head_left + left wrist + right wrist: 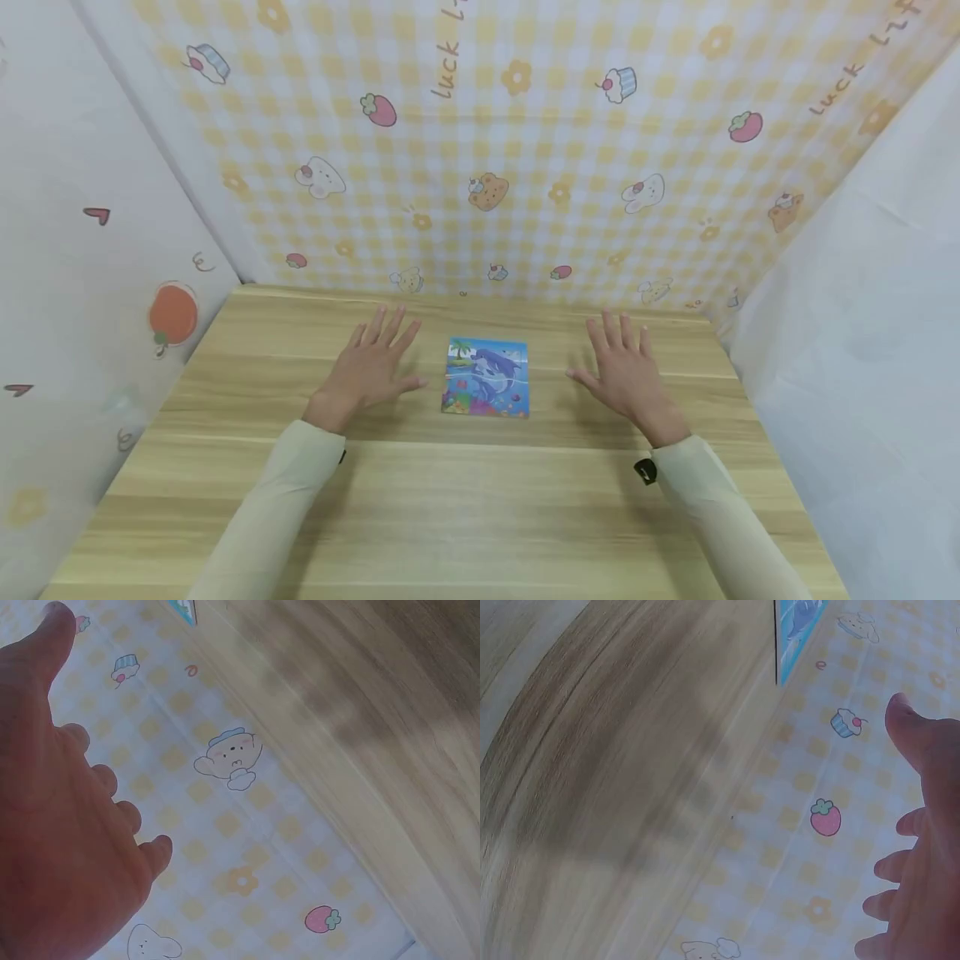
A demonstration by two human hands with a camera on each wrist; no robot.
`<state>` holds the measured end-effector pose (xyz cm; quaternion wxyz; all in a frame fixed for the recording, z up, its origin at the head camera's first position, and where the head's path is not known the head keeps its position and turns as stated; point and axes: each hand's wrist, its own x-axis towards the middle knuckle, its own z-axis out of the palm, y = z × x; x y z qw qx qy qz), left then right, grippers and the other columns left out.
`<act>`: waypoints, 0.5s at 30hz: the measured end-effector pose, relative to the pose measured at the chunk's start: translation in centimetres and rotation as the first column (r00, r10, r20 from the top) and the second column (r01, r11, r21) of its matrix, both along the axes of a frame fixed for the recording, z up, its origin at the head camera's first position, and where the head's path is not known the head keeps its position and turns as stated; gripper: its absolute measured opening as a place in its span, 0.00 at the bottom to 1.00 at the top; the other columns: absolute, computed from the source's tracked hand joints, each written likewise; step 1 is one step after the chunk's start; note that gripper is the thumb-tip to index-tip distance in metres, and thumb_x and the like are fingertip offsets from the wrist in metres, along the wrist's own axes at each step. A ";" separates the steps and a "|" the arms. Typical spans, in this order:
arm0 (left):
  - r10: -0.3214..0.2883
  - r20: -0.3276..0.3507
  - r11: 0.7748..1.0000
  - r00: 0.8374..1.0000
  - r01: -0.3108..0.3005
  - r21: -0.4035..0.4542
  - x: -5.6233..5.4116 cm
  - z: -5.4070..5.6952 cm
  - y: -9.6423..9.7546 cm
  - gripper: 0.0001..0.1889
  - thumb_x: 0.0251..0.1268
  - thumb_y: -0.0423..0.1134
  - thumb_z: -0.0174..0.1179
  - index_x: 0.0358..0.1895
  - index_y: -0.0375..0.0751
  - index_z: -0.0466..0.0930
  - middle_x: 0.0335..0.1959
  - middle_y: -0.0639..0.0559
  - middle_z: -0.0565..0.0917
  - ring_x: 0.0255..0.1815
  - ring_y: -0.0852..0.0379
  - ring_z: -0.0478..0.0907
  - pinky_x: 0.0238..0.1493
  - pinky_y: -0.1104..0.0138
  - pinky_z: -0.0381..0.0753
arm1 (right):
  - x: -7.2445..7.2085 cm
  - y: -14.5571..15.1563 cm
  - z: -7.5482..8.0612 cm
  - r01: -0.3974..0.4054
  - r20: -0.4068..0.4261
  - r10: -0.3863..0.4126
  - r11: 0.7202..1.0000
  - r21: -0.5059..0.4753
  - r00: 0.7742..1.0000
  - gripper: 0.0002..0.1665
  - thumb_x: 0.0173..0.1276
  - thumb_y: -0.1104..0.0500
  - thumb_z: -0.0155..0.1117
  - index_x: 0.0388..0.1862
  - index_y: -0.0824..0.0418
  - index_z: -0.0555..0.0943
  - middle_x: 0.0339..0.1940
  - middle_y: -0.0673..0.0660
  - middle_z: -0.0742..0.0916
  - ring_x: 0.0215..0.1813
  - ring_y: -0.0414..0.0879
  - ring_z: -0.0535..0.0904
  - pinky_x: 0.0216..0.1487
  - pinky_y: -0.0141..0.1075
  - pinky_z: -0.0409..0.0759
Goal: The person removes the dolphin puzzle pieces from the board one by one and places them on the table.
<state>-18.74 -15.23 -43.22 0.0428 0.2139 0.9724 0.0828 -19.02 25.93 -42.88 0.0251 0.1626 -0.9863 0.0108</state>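
Observation:
A square, flat dolphin picture (487, 377) lies on the wooden table between the hands, blue with a palm tree and coral. Pale straight lines cross its surface. My left hand (370, 367) is to the left of it, palm down, fingers spread and thumb toward the picture. On the other side, my right hand (624, 375) has its fingers spread the same way. Neither hand holds anything. Only a corner of the dolphin picture (799, 630) shows at the top of the right wrist view; in the left wrist view, a small tip of the picture (184, 609) shows.
The wood-grain table (480, 517) runs back to a yellow checked sheet (517, 142) printed with cupcakes, strawberries and bears. White sheets stand along the left side (82, 275) and the right side (862, 317). Dark hand shadows fall on the wood.

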 end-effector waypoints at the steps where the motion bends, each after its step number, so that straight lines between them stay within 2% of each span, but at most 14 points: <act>1: 0.002 -0.002 1.000 1.000 -0.002 -0.005 0.0 0.0 0.0 0.49 0.67 0.68 0.51 0.81 0.48 0.40 0.82 0.42 0.34 0.81 0.38 0.27 0.77 0.39 0.37 | -0.1 -0.2 -0.1 -0.001 0.002 0.001 1.000 0.001 1.000 0.57 0.69 0.28 0.53 0.82 0.60 0.47 0.81 0.69 0.51 0.80 0.71 0.42 0.73 0.72 0.41; 9: 0.000 0.024 1.000 1.000 -0.001 0.017 -0.2 -0.4 0.4 0.49 0.67 0.65 0.55 0.81 0.47 0.42 0.82 0.41 0.36 0.81 0.37 0.29 0.77 0.38 0.39 | -0.7 -1.5 -0.5 -0.009 0.028 0.009 1.000 -0.002 1.000 0.57 0.69 0.29 0.53 0.82 0.59 0.46 0.81 0.69 0.51 0.80 0.71 0.42 0.74 0.71 0.40; 15: 0.001 0.050 1.000 0.999 -0.002 0.016 -0.5 -0.6 0.9 0.50 0.66 0.65 0.56 0.81 0.47 0.41 0.82 0.41 0.37 0.81 0.36 0.30 0.77 0.39 0.40 | -1.0 -2.3 -0.8 -0.019 0.071 0.021 0.999 -0.042 0.997 0.56 0.70 0.31 0.54 0.82 0.60 0.45 0.82 0.68 0.49 0.80 0.70 0.43 0.75 0.69 0.43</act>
